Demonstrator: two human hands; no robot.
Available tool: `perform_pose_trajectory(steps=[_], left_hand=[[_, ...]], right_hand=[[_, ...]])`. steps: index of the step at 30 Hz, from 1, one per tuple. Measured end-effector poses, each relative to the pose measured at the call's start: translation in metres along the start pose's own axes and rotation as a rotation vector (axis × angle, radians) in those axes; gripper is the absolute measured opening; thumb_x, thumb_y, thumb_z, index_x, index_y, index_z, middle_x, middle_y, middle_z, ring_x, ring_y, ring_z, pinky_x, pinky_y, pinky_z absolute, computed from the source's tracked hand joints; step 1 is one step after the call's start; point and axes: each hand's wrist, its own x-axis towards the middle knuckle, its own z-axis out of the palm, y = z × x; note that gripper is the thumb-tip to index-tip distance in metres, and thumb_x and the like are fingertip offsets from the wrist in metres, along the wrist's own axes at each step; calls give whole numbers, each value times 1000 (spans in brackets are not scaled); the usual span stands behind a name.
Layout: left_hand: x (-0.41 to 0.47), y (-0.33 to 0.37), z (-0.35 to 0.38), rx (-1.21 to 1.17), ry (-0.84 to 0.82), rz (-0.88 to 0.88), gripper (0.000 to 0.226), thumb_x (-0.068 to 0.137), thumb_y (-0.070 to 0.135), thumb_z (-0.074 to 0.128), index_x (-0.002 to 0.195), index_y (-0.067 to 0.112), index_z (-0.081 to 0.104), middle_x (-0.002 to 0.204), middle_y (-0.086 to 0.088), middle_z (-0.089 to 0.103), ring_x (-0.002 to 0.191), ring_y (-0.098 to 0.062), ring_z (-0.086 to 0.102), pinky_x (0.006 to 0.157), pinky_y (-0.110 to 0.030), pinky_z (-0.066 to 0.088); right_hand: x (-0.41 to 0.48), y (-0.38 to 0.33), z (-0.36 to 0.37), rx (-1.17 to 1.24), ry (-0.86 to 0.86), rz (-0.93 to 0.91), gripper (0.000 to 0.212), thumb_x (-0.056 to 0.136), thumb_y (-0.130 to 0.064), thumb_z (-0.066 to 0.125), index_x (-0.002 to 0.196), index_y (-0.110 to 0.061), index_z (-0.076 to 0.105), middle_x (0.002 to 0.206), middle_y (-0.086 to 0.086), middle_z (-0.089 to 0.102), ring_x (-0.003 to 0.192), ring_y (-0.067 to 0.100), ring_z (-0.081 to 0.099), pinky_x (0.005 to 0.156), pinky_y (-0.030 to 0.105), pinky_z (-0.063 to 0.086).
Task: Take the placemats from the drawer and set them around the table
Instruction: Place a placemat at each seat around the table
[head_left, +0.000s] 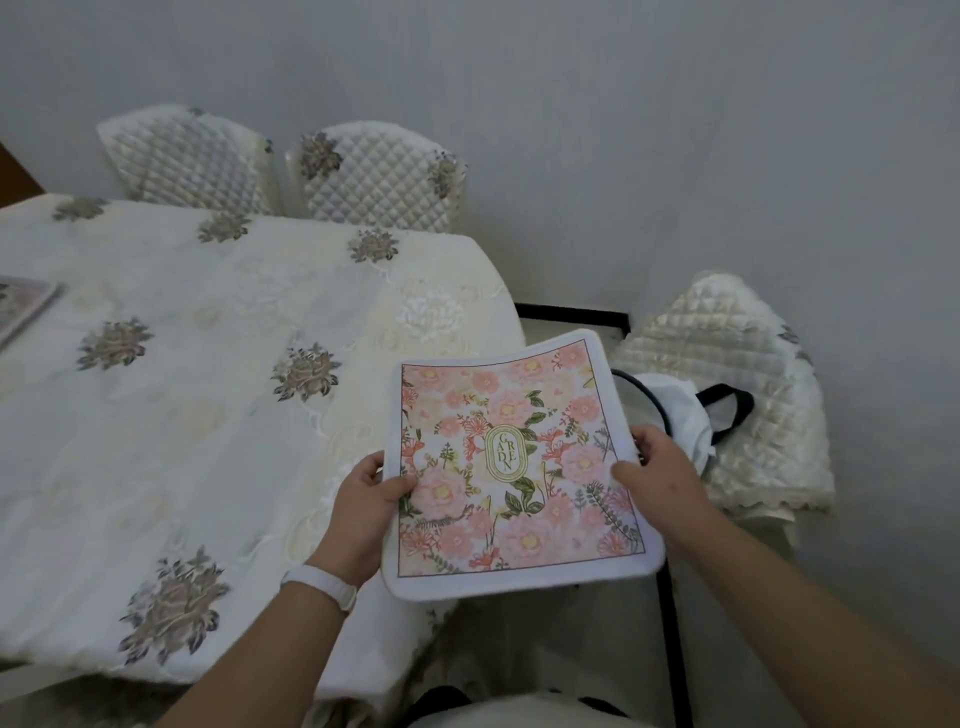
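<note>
Floral placemat (511, 462) held by two hands, left hand (363, 512), right hand (657, 475), three chairs (379, 179)

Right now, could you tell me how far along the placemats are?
One placemat already lies at the table's left edge. The left hand and right hand hold a floral placemat over its corner, not yet laid. Places by the far chairs lack mats.

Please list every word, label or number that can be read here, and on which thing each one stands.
"GARDEN": in the green oval at the middle of the floral placemat, which the left hand and right hand grip.
Second placemat at the picture's left edge: partly in view, nothing readable.
No other text shows.
</note>
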Motion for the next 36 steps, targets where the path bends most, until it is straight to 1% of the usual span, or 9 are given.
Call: perform_pose_trajectory(steps=[4, 7, 10, 14, 15, 18, 24, 32, 36], left_hand=[[18, 6, -2, -47, 39, -20, 24, 88, -4, 64, 108, 10, 62, 100, -19, 75, 86, -40, 73, 76, -56, 59], [26, 4, -2, -94, 95, -39, 26, 88, -5, 63, 111, 9, 61, 104, -20, 74, 90, -42, 72, 81, -60, 58], [35, -2, -2, -127, 164, -75, 27, 88, -4, 63, 113, 8, 61, 105, -19, 74, 88, -39, 73, 73, -52, 61], [49, -8, 6, -159, 287, -121, 27, 89, -2, 63, 112, 11, 61, 102, -17, 75, 81, -35, 75, 61, -40, 60], [50, -11, 11, -164, 322, -136, 26, 89, -2, 63, 112, 11, 61, 103, -17, 75, 81, -33, 75, 60, -38, 60], [58, -16, 27, -188, 394, -152, 30, 88, -1, 65, 114, 13, 62, 107, -16, 73, 81, -31, 75, 59, -35, 59], [87, -18, 64, -234, 523, -168, 34, 89, -1, 63, 120, 14, 59, 111, -10, 72, 94, -30, 72, 71, -41, 60], [101, -35, 90, -370, 632, -154, 34, 90, -5, 61, 117, 16, 62, 106, -5, 76, 89, -25, 75, 64, -36, 61], [104, -45, 101, -395, 669, -161, 33, 90, -6, 61, 117, 13, 64, 106, -8, 76, 89, -28, 74, 65, -37, 61]], right_hand=[[38, -20, 8, -66, -56, -50, 32, 86, -8, 60, 115, -22, 55, 99, -12, 63, 84, 8, 63, 59, 23, 46], [67, -35, 15, -133, -108, -110, 33, 87, -7, 60, 115, -25, 56, 95, -18, 62, 78, -1, 61, 53, 14, 44], [98, -42, 25, -179, -185, -150, 35, 87, -10, 59, 113, -32, 53, 98, -17, 63, 74, -3, 62, 48, 9, 43], [155, -50, 44, -249, -316, -168, 34, 88, -10, 57, 116, -29, 55, 100, -9, 66, 80, 15, 68, 67, 36, 58], [168, -53, 49, -282, -342, -185, 31, 88, -10, 58, 112, -29, 54, 97, -8, 66, 76, 15, 67, 64, 37, 58], [215, -60, 65, -366, -380, -268, 26, 86, -11, 58, 101, -31, 54, 83, -9, 63, 61, 11, 60, 46, 24, 42], [292, -78, 94, -430, -509, -374, 25, 84, -11, 57, 105, -25, 54, 85, -2, 63, 66, 20, 62, 55, 31, 50], [351, -91, 136, -429, -616, -433, 27, 83, -9, 59, 103, -26, 56, 83, -12, 59, 62, 4, 55, 42, 10, 36], [367, -93, 154, -496, -700, -472, 31, 81, -8, 59, 109, -22, 58, 94, 0, 63, 68, 14, 61, 53, 24, 45]])
